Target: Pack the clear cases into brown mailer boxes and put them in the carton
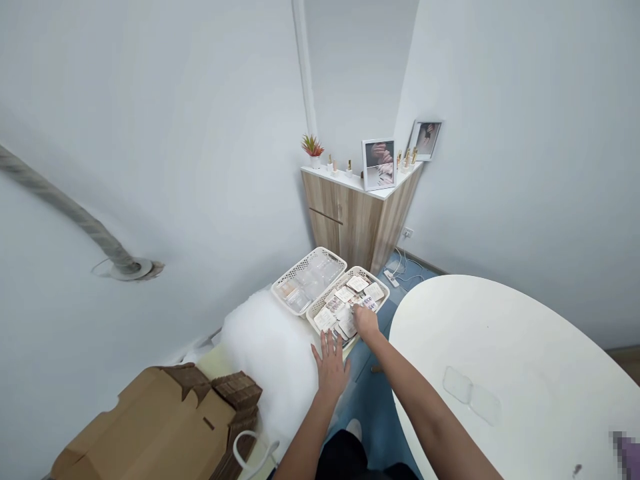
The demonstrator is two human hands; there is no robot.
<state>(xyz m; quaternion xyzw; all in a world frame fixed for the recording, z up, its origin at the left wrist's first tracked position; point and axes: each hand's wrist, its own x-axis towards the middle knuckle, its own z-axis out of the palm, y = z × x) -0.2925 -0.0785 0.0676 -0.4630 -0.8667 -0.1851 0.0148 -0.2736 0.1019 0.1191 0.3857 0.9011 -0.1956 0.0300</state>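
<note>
Low in front of me, a white plastic basket (383,301) holds many small white cards (357,284), some with printed pictures or small coloured pieces on them. My right hand (367,322) is over its right side, fingers closed in a pinch among the cards; what they grip is hidden. At the near edge lies my left hand (331,367), its fingers spread and holding nothing, the tips by the rim. A second white basket (281,283) with clear plastic cases (311,280) stands directly left of the first.
White fluffy padding (270,357) and a stack of flat brown cardboard boxes (150,427) are at left. On the right, a round white table (465,320) bears an opened clear plastic case (471,395). A wooden corner cabinet (357,223) stands behind; cables and a power strip (391,278) lie on the floor.
</note>
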